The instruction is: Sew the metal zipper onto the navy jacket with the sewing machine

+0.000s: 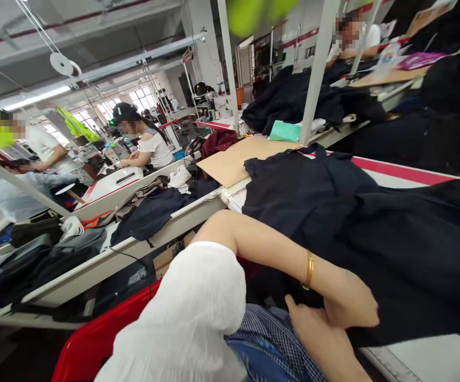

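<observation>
L grip [355, 305] just beside R grip [311, 322], nr. dk. cloth [389, 244]

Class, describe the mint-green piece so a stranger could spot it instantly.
Start from the broad dark cloth at right. At its far left edge lies a tan board; the mint-green piece is at that board's far corner, by a slanting white post. Its colour sets it apart from the tan.

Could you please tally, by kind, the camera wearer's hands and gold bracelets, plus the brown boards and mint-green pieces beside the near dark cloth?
Left hand and right hand: 2
Gold bracelet: 1
Brown board: 1
Mint-green piece: 1
Total: 5
</observation>
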Demonstrator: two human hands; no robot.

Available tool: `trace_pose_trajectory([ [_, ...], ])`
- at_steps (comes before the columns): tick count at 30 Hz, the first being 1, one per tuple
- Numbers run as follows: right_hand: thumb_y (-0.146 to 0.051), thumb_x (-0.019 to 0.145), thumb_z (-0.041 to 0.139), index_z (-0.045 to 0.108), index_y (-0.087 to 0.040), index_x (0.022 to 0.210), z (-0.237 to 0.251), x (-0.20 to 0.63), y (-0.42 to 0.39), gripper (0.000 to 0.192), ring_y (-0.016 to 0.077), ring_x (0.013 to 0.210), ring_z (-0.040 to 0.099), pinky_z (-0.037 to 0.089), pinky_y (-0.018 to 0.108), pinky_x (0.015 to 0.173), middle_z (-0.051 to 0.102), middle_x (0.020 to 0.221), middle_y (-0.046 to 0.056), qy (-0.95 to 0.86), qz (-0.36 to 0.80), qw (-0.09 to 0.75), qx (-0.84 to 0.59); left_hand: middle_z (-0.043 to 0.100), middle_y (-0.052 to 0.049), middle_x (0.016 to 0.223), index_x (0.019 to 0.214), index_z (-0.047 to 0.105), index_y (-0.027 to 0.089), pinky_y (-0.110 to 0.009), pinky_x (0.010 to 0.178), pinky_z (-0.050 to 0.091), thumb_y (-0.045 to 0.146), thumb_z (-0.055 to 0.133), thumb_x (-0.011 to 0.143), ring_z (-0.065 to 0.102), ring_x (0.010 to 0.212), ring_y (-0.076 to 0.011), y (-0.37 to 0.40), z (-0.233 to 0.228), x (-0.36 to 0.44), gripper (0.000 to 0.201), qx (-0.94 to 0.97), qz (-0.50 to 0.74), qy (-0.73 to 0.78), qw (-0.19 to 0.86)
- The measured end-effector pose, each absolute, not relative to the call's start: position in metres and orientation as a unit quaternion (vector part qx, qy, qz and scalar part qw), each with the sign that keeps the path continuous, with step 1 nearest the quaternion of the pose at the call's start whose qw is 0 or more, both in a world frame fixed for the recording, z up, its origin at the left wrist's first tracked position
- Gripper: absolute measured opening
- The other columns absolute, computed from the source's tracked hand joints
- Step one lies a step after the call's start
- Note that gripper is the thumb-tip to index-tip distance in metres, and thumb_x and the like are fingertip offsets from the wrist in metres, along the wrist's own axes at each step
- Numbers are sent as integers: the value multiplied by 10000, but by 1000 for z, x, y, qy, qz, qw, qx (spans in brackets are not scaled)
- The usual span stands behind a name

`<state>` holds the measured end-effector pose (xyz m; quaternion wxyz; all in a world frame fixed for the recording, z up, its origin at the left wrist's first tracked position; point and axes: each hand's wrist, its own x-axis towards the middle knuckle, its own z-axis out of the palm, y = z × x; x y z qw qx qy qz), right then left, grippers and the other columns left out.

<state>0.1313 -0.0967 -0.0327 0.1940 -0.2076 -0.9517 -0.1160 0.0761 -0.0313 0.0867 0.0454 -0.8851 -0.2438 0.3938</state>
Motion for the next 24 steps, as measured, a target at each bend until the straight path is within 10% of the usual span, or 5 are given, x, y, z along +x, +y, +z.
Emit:
trace_pose_trajectory([
  [5, -211, 873, 360, 613, -226, 719, 16, 191, -130, 296, 179, 701, 611, 454, 304, 666, 648, 746, 56, -939, 62, 296, -161, 635, -97, 932, 904, 630, 119, -291, 656, 529, 182, 513, 779, 615, 808, -180, -10, 74, 29, 183, -887, 291, -358, -4],
  [10, -218, 876, 389, 622, -218, 897, -46, 239, -169, 234, 225, 1085, 496, 420, 403, 865, 571, 1130, 87, -863, 175, 305, -362, 577, -137, 947, 1015, 540, 76, -325, 731, 492, 191, 502, 740, 590, 799, -221, 15, 57, 10, 300, -909, 155, -387, 14],
  [18, -535, 773, 493, 510, -164, 1139, -90, 206, -142, 521, 237, 1095, 501, 379, 423, 957, 570, 1125, 122, -432, 546, 466, -547, 466, -71, 1162, 1093, 514, 202, -298, 965, 372, 478, 277, 887, 450, 1116, -180, 21, 64, 18, 418, -912, 55, -387, -128],
  [24, -468, 730, 590, 575, -152, 1099, -53, 195, -143, 486, 231, 1061, 535, 357, 411, 979, 622, 1074, 89, -292, 721, 446, -443, 527, -152, 1069, 1306, 329, 197, -335, 684, 463, 487, 378, 852, 587, 840, -257, 30, 77, 29, 541, -850, 133, -503, 88],
])
